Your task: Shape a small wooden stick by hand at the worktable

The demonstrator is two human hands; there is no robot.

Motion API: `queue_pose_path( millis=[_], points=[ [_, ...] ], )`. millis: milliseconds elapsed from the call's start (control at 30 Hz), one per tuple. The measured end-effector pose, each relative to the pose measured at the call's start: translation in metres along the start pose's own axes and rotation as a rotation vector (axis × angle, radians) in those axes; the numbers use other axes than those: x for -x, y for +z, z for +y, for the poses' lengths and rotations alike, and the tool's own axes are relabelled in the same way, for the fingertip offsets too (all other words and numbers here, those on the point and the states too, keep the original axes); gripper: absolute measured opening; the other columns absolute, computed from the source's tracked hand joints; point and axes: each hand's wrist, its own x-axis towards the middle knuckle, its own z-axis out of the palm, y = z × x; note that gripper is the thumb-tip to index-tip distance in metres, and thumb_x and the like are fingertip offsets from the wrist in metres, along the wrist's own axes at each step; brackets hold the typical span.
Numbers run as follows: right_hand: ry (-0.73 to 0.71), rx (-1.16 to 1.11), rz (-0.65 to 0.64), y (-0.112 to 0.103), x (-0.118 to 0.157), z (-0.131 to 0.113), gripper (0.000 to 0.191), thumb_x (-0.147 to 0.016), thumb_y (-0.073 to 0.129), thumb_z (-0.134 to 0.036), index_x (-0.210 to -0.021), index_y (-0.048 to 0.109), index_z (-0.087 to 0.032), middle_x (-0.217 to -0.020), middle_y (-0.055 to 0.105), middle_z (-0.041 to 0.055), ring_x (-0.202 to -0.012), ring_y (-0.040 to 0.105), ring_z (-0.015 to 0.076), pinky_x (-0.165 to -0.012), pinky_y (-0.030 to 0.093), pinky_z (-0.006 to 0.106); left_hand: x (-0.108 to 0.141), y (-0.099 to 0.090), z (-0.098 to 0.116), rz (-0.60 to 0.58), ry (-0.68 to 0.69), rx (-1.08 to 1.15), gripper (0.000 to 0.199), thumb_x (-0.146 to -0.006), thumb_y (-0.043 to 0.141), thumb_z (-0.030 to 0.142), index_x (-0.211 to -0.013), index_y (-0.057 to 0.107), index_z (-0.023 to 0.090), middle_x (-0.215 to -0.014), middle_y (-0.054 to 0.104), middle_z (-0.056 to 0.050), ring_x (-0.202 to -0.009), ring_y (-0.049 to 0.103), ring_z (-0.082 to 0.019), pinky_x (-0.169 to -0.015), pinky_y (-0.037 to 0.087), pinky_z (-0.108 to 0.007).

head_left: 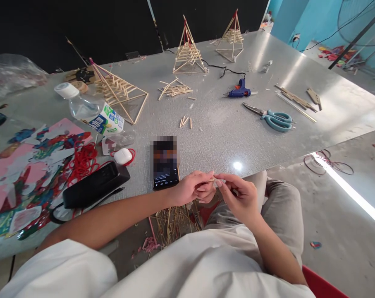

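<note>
My left hand [197,188] and my right hand [239,194] meet fingertip to fingertip just over the table's front edge. Both are closed in a pinch. A small pale bit shows between the fingertips, too hidden to name. Just left of my left hand lies a phone [165,165] with its screen lit and partly blurred. Beyond the phone are several short cut sticks [185,122] and a pile of longer wooden sticks [175,88]. Blue-handled scissors [275,119] and a blue glue gun [239,89] lie farther right.
Stick pyramids stand at the back: one left [119,93], one middle [190,51], one right [232,39]. At left are a plastic bottle [96,111], a black case [91,186], white earbud case [123,156] and red cord [83,161]. Stick scraps [175,225] lie below the edge.
</note>
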Motion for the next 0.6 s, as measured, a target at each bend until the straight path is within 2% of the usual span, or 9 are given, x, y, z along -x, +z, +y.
queue_pose_path(
  millis=[200, 433, 600],
  points=[
    [-0.045, 0.032, -0.017, -0.003, -0.006, 0.002, 0.014, -0.1, 0.067, -0.024, -0.097, 0.077, -0.016, -0.054, 0.047, -0.0072, -0.048, 0.031, 0.0063, -0.044, 0.028, 0.02, 0.0, 0.002, 0.004, 0.01, -0.036, -0.007, 0.066, -0.106, 0.053, 0.058, -0.055, 0.029, 0.023, -0.047, 0.023, 0.007, -0.045, 0.031, -0.012, -0.054, 0.025, -0.031],
    [-0.125, 0.116, -0.087, -0.016, -0.011, 0.0, 0.009, -0.099, 0.068, -0.019, -0.093, 0.075, -0.017, -0.055, 0.044, -0.0082, -0.048, 0.031, 0.0058, -0.046, 0.028, 0.019, 0.0, 0.001, 0.006, -0.024, -0.093, -0.005, 0.066, -0.104, 0.057, 0.059, -0.057, 0.029, 0.023, -0.047, 0.022, 0.008, -0.045, 0.031, -0.011, -0.052, 0.025, -0.03],
    [-0.053, 0.051, -0.187, -0.02, -0.009, 0.002, 0.009, -0.1, 0.068, -0.021, -0.092, 0.072, -0.018, -0.057, 0.046, -0.008, -0.05, 0.031, 0.0058, -0.046, 0.028, 0.019, 0.001, 0.0, 0.005, -0.064, -0.081, -0.072, 0.067, -0.102, 0.059, 0.063, -0.057, 0.029, 0.023, -0.047, 0.023, 0.008, -0.045, 0.032, -0.011, -0.052, 0.025, -0.03]
  ],
)
